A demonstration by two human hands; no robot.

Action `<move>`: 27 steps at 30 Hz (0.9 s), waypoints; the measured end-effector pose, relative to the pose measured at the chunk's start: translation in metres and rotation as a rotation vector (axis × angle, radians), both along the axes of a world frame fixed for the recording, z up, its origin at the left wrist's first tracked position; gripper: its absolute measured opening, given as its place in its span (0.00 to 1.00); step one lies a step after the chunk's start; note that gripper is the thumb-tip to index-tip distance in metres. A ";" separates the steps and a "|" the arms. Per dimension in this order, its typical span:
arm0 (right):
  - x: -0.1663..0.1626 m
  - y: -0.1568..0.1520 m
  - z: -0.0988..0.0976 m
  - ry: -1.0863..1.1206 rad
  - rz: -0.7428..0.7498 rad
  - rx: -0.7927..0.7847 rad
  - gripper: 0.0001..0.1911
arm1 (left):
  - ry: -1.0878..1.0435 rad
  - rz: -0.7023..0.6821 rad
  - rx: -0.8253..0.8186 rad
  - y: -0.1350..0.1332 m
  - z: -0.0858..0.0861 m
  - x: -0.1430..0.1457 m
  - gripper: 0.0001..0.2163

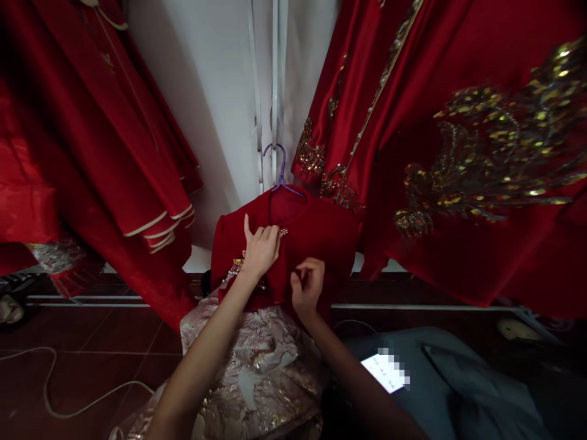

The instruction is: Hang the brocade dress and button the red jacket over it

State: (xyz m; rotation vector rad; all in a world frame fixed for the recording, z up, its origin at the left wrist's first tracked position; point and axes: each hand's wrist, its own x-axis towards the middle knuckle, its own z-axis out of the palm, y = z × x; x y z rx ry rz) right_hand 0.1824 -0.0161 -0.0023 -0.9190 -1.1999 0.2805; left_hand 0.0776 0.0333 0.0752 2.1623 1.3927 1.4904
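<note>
Jacket (312,235) hangs mid-frame, left hand (262,252) on its front, right hand (308,288) half-curled; whether either grips I cannot tell.

Pale wall (202,67), dark tiled floor (123,334), dim light.

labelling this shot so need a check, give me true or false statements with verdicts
1. A purple hanger is at the neck of the red garment. True.
2. The left hand is at the red garment's front. True.
3. Both hands lie flat. False: the right hand is curled.
4. A lit screen shows at lower right. True.
5. Below the red garment is plain black cloth. False: it is pale patterned fabric.
</note>
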 end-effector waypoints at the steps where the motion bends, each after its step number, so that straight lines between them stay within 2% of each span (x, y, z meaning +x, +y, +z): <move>1: 0.002 0.009 0.018 0.021 0.021 0.022 0.07 | -0.004 -0.008 -0.015 -0.001 0.000 0.000 0.04; 2: 0.002 0.020 0.035 0.059 0.071 0.038 0.08 | 0.003 -0.018 -0.018 -0.001 0.001 -0.001 0.04; 4: -0.002 0.040 0.065 0.108 0.277 0.021 0.16 | 0.010 -0.033 -0.004 -0.002 0.001 -0.001 0.04; 5: -0.006 0.049 0.075 0.106 0.382 -0.033 0.19 | 0.007 -0.030 0.007 -0.002 0.002 -0.002 0.04; 7: -0.012 0.064 0.084 0.102 0.422 -0.145 0.25 | 0.009 0.012 0.032 -0.001 0.003 -0.005 0.05; 8: -0.014 0.069 0.084 0.086 0.357 -0.194 0.29 | 0.026 0.055 0.044 -0.001 0.003 -0.007 0.05; 10: -0.013 0.076 0.080 0.017 0.112 -0.239 0.38 | 0.106 0.182 0.062 0.002 0.006 -0.016 0.07; 13: 0.001 0.084 0.071 -0.156 -0.234 -0.225 0.46 | 0.253 0.427 0.062 0.008 0.012 -0.034 0.15; 16: 0.027 0.097 0.068 -0.318 -0.365 -0.238 0.40 | 0.343 0.594 0.072 0.019 0.022 -0.056 0.23; 19: 0.064 0.111 0.072 -0.461 -0.366 -0.322 0.26 | 0.330 0.628 0.020 0.036 0.031 -0.083 0.24; 22: 0.108 0.120 0.088 -0.690 -0.252 -0.484 0.20 | 0.252 0.584 -0.216 0.056 0.037 -0.114 0.16; 23: 0.122 0.121 0.097 -0.778 -0.131 -0.527 0.20 | 0.211 0.541 -0.309 0.061 0.038 -0.124 0.13; 25: 0.147 0.120 0.119 -0.957 0.203 -0.563 0.23 | 0.081 0.395 -0.501 0.067 0.036 -0.141 0.08; 27: 0.165 0.117 0.141 -1.082 0.435 -0.600 0.26 | -0.131 0.275 -0.613 0.067 0.029 -0.154 0.05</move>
